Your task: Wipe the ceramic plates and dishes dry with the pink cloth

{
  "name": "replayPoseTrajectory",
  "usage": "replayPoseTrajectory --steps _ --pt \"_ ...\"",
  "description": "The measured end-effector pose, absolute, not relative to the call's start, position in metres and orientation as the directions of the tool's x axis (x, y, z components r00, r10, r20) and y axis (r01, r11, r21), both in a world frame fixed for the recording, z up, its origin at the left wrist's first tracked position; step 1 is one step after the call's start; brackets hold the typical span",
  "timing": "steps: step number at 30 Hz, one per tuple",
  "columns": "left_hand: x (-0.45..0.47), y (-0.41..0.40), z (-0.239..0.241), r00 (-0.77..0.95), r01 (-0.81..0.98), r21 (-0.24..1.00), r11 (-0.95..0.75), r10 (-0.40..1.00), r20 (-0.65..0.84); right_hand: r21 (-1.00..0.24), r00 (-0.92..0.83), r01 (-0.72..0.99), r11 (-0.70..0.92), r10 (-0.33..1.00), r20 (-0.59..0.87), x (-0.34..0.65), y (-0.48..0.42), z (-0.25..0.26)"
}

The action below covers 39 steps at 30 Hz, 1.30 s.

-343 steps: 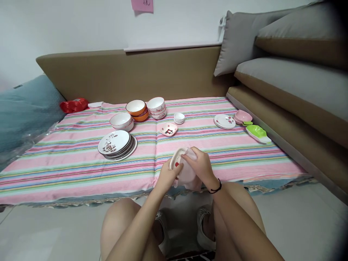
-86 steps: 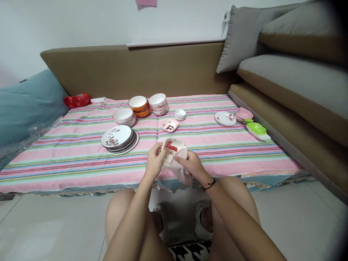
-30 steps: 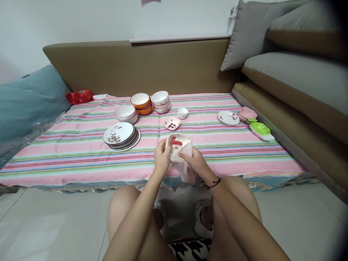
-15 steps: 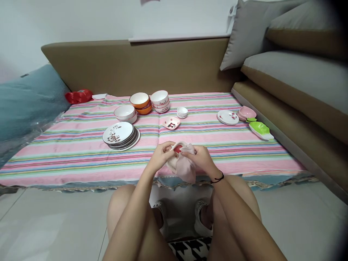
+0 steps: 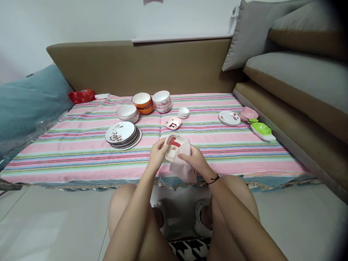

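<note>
My left hand (image 5: pixel 159 154) grips the left edge of a small cream dish (image 5: pixel 170 152) with a red and beige printed picture, its inside tilted up toward me. A pale pink cloth (image 5: pixel 185 168) drapes over the dish's right side. My right hand (image 5: pixel 196 158) is closed on the cloth and presses it against that side, so part of the dish is hidden. Just beyond lies a similar squarish dish (image 5: pixel 173 123) with pink dots and a dark figure. Behind it stands a stack of small white dishes (image 5: pixel 183 112).
Patterned plates (image 5: pixel 121 133) are stacked at left. White bowls (image 5: pixel 127 113), orange bowls (image 5: pixel 141 100) and flowered bowls (image 5: pixel 161 100) stand behind. To the right are white plates (image 5: pixel 229 117), pink bowls (image 5: pixel 249 113) and a green leaf-shaped dish (image 5: pixel 261 130), near cushions (image 5: pixel 296 72).
The dish has been turned so its printed inside faces up toward me. My right hand and the cloth have shifted over its right side. The view has moved slightly.
</note>
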<state>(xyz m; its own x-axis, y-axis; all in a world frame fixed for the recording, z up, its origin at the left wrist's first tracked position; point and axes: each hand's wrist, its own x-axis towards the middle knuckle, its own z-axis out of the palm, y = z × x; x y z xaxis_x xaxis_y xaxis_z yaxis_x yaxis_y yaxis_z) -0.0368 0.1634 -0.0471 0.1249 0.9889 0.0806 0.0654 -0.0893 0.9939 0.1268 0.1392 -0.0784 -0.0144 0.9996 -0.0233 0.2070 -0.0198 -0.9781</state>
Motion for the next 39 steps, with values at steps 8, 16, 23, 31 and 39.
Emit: replayPoseTrajectory --steps 8,16,23,31,39 --pt "-0.037 0.165 -0.045 0.145 0.214 0.953 -0.216 0.972 0.187 -0.935 0.038 0.355 -0.002 0.999 0.012 0.131 0.146 -0.075" --pt "-0.041 0.158 -0.037 0.295 0.273 0.935 -0.225 0.945 0.141 -0.887 0.000 0.462 0.003 1.000 0.004 0.149 0.147 -0.071" --pt "-0.048 0.156 -0.028 0.416 0.349 0.903 -0.251 0.905 0.090 -0.855 -0.102 0.516 0.058 0.995 0.006 0.155 0.147 -0.072" --pt "-0.047 0.154 -0.022 0.430 0.295 0.944 -0.145 0.903 0.004 -0.879 -0.155 0.472 0.070 0.988 -0.004 0.154 0.148 -0.074" --pt "-0.038 0.151 -0.034 0.346 0.048 0.999 0.025 0.937 -0.041 -0.993 0.110 -0.070 -0.090 0.989 -0.098 0.139 0.150 -0.081"
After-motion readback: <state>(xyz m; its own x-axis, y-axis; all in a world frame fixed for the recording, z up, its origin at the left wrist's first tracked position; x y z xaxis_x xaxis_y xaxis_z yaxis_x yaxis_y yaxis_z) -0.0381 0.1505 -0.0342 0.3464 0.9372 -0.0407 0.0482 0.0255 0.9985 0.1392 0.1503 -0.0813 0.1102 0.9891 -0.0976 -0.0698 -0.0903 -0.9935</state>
